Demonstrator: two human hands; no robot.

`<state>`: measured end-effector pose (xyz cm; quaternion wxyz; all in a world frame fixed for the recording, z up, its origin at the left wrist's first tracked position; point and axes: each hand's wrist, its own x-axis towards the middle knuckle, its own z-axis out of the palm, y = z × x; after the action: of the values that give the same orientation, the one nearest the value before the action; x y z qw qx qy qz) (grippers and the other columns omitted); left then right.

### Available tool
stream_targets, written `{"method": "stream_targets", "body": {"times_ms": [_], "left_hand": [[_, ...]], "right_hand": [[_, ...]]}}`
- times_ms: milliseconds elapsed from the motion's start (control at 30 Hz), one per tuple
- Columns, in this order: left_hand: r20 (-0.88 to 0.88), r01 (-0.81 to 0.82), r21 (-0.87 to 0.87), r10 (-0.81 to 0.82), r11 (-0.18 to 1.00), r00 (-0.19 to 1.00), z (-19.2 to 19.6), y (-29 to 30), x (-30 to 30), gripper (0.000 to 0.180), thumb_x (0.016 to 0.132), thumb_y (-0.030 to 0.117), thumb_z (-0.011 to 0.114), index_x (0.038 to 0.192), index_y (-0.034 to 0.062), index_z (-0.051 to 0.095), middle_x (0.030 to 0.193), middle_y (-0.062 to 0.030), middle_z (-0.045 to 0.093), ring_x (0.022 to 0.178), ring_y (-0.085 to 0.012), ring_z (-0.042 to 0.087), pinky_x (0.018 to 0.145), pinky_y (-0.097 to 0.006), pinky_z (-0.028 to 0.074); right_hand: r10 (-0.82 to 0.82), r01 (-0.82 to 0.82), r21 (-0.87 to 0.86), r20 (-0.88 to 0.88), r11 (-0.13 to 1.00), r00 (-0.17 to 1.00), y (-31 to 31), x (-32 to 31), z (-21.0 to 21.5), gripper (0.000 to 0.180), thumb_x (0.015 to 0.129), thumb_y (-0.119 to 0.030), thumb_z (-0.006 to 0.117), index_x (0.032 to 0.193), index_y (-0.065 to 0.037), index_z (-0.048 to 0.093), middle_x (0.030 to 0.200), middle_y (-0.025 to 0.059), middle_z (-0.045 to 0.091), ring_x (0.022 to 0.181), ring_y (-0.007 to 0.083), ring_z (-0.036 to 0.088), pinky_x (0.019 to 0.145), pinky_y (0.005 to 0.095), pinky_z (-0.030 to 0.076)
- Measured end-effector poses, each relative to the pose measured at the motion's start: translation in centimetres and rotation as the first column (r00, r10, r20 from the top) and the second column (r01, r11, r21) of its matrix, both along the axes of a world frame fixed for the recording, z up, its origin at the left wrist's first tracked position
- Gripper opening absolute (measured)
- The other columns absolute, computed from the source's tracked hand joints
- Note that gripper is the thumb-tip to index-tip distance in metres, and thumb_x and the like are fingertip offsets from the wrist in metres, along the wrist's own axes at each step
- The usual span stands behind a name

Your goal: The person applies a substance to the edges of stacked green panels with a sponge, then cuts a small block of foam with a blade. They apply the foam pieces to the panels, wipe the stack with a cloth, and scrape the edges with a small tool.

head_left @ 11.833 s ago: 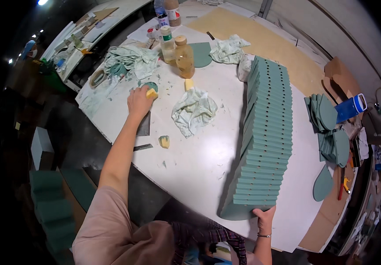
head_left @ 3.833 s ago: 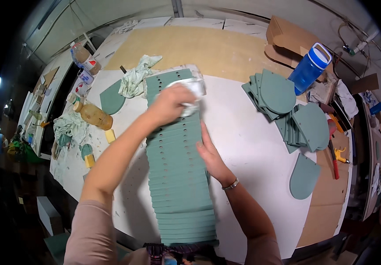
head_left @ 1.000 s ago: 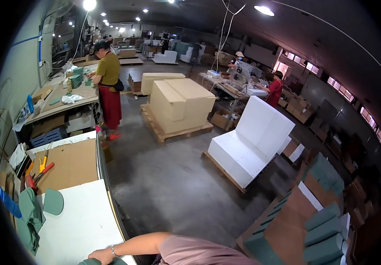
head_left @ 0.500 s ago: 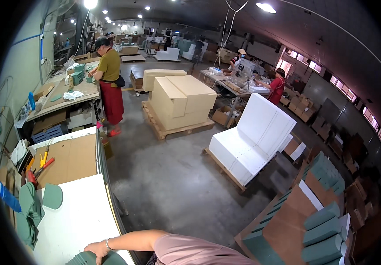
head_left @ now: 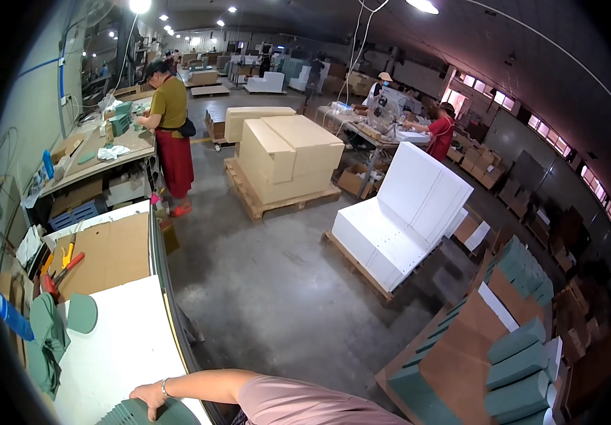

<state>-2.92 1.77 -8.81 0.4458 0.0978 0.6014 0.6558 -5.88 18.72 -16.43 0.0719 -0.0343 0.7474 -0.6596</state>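
My right hand (head_left: pixel 149 397) lies on a fanned row of flat green pieces (head_left: pixel 167 413) at the near edge of the white work surface (head_left: pixel 118 340). Its fingers curl over their edge, with the thumb pressed down on them. A metal band is on that wrist, and the pink sleeve is above the forearm. The lower picture edge cuts off part of the row. One rounded green piece (head_left: pixel 82 313) lies flat farther up the surface. Left of it is a pile of similar green pieces (head_left: pixel 47 333). My left hand is out of view.
A red-handled tool (head_left: pixel 61 276) and a yellow one (head_left: pixel 69 253) lie on cardboard (head_left: pixel 118 244), near a blue bottle (head_left: pixel 14 316). White panels (head_left: pixel 383 241) and cardboard boxes (head_left: pixel 291 156) stand on pallets. Green blocks (head_left: pixel 518 375) are at right. Several people work farther off.
My right hand has shifted slightly left and up in the picture, staying on the green pieces. The view has moved a little. The person in red at the far table has turned.
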Motion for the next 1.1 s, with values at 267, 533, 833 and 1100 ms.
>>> {"method": "stream_targets", "body": {"times_ms": [267,533,833,1100], "left_hand": [[0.01,-0.011,-0.016,0.011,1.0,1.0,-0.5,-0.6,0.5,0.046,0.098,0.014,0.061,0.136,0.0028,0.038,0.126,-0.0159,0.054,0.113,-0.0252,0.056,0.091,-0.033,0.048],[0.018,-0.026,-0.029,0.026,0.999,0.999,-0.8,-1.3,0.8,0.041,0.098,0.012,0.06,0.134,0.0035,0.04,0.124,-0.0154,0.055,0.112,-0.025,0.056,0.089,-0.033,0.049],[0.039,-0.052,-0.037,0.053,0.998,0.998,-1.5,-2.6,0.7,0.037,0.099,0.01,0.059,0.131,0.0043,0.042,0.122,-0.0149,0.056,0.11,-0.0247,0.057,0.088,-0.033,0.049],[0.061,-0.051,-0.047,0.054,0.998,0.997,-2.3,-3.5,1.1,0.033,0.099,0.008,0.059,0.129,0.005,0.044,0.119,-0.0145,0.056,0.109,-0.0245,0.057,0.086,-0.032,0.05]], "right_hand": [[0.04,-0.04,0.009,-0.009,0.999,0.999,0.2,-0.4,0.6,0.074,0.052,-0.012,0.096,0.118,-0.001,0.061,0.108,0.0126,0.069,0.104,0.0256,0.064,0.091,0.035,0.051],[0.228,-0.238,0.049,0.151,0.97,0.962,0.4,-3.9,1.8,0.082,0.046,-0.012,0.099,0.122,-0.005,0.066,0.118,0.0103,0.071,0.111,0.0251,0.064,0.093,0.0359,0.05],[0.344,-0.312,-0.173,0.213,0.934,0.915,-0.1,-5.4,1.5,0.071,0.053,0.002,0.093,0.12,-0.003,0.069,0.12,0.0109,0.07,0.111,0.026,0.062,0.093,0.039,0.051],[0.313,-0.298,-0.106,0.19,0.949,0.93,-0.1,-5.0,1.3,0.068,0.055,0.002,0.091,0.12,-0.003,0.069,0.121,0.0136,0.069,0.111,0.0281,0.063,0.092,0.0415,0.051]]}}
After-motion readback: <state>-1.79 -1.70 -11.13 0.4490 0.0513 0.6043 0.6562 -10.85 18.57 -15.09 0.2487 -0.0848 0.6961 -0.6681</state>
